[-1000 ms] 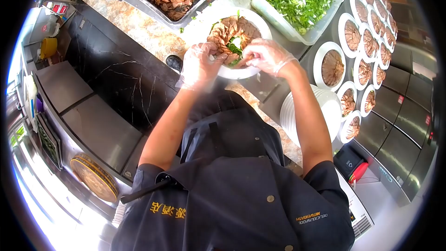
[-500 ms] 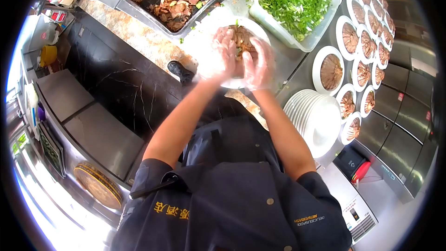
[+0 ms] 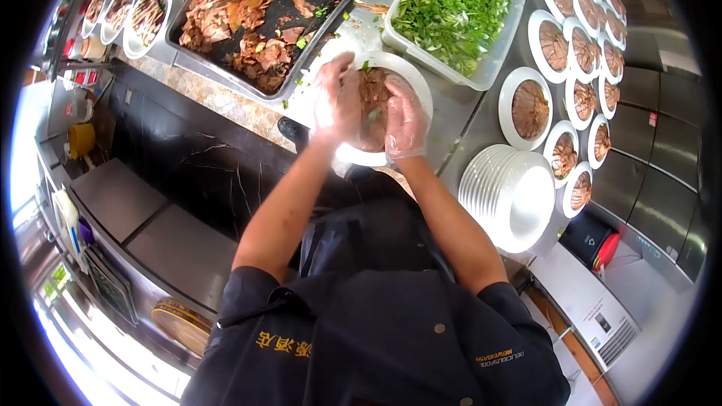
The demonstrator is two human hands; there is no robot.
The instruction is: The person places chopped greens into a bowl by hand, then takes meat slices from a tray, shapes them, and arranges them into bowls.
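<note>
A white plate (image 3: 421,79) on the steel counter holds a mound of sliced brown meat (image 3: 374,94). My left hand (image 3: 336,101), in a clear plastic glove and slightly blurred, cups the mound's left side. Against its right side lies my right hand (image 3: 406,122), also gloved, with fingers curled over the meat's edge. Between them the two hands hold the mound. Part of the meat and the plate's left rim are hidden by my hands.
Beyond the plate stand a dark tray (image 3: 272,92) of meat pieces and a clear tub (image 3: 451,75) of chopped greens. To the right are a stack of white plates (image 3: 519,199) and several plates of meat (image 3: 530,109). More filled plates (image 3: 147,21) sit far left.
The view has shifted, showing more filled plates at the far left. My hands stay around the meat; the right fingers now lie closer together along its side.
</note>
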